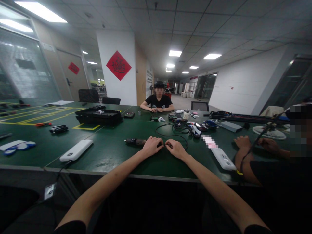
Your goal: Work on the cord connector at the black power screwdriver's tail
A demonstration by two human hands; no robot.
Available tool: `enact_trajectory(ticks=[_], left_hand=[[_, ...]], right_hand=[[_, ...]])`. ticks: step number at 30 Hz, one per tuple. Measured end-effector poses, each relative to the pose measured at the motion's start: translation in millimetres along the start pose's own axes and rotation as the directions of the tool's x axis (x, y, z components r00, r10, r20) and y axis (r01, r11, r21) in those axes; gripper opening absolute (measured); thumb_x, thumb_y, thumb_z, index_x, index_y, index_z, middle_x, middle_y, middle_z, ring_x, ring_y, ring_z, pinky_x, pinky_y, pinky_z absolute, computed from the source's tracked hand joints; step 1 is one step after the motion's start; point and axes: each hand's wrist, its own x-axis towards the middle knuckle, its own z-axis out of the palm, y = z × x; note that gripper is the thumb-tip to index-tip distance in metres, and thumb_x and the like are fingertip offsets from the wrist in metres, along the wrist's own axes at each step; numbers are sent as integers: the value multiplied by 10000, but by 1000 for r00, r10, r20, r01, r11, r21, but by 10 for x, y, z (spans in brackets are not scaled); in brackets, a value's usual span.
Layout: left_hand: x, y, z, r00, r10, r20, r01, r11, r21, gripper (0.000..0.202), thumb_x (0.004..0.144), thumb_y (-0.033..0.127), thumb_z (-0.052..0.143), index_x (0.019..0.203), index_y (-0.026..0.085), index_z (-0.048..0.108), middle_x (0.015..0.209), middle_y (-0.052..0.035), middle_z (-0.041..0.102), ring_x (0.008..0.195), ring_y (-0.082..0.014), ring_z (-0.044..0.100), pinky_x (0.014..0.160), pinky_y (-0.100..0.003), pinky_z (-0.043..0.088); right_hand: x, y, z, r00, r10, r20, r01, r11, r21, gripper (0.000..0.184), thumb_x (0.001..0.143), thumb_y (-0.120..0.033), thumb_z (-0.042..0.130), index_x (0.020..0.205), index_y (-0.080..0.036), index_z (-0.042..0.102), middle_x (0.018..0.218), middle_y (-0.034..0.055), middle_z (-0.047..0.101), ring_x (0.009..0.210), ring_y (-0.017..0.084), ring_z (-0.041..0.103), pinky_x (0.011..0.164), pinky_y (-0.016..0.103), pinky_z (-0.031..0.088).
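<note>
A dark, stick-shaped electric screwdriver [134, 141] lies along the green table, its narrow metal tip pointing left. My left hand [152, 147] is closed over its rear end, so that part is hidden. Close beside it, my right hand [175, 149] pinches a thin black piece that looks like the cord's plug end, fingertips almost meeting those of the left. From near my right hand a black cable [166, 124] loops away over the tabletop.
A white power bank [76, 150] lies left, another white device [223, 159] right. Behind stand a black tray [98, 116] and cluttered parts [195, 130]. A co-worker's hand [242, 142] rests at right; another person [159, 102] sits opposite. A white fan part [268, 132] lies far right.
</note>
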Motion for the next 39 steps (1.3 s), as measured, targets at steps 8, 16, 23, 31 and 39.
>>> enact_trajectory(ticks=[8,16,23,31,39], left_hand=[[8,-12,-9,1000,17,16,-17,1000,0,204,1012,429,578,1101,264,661,1048,-34,730,1011,-233,625,936,-385,365],[2,-26,1,999,31,12,-31,999,-6,179,1016,380,559,1115,275,664,1086,-23,734,1021,-222,633,935,-382,363],[-7,-37,17,999,46,2,-46,999,-6,218,995,404,597,1160,276,659,1095,-30,727,1049,-228,628,953,-386,363],[2,-32,24,1000,29,-6,-29,1000,-3,216,996,423,602,1121,256,657,1047,-39,726,1008,-238,624,926,-392,361],[9,-32,23,1000,24,0,-24,1000,1,201,995,410,602,1107,252,657,1048,-43,728,1003,-240,625,917,-393,358]], right_hand=[[6,-8,-5,1000,-2,8,2,1000,0,116,963,-246,643,1066,-243,694,996,49,723,868,207,676,779,303,515],[4,5,0,1000,-3,14,3,1000,1,105,973,-247,635,1062,-237,689,1002,48,718,866,200,670,786,296,507],[6,19,6,1000,-4,19,4,1000,-5,110,976,-257,635,1069,-235,690,991,48,717,853,198,664,761,288,500],[3,29,7,1000,-12,19,12,1000,-4,114,980,-262,627,1072,-238,691,998,49,716,852,199,661,756,290,497],[-2,41,21,1000,-18,11,18,1000,-5,125,975,-262,632,1078,-237,697,995,48,718,856,199,661,777,295,501]])
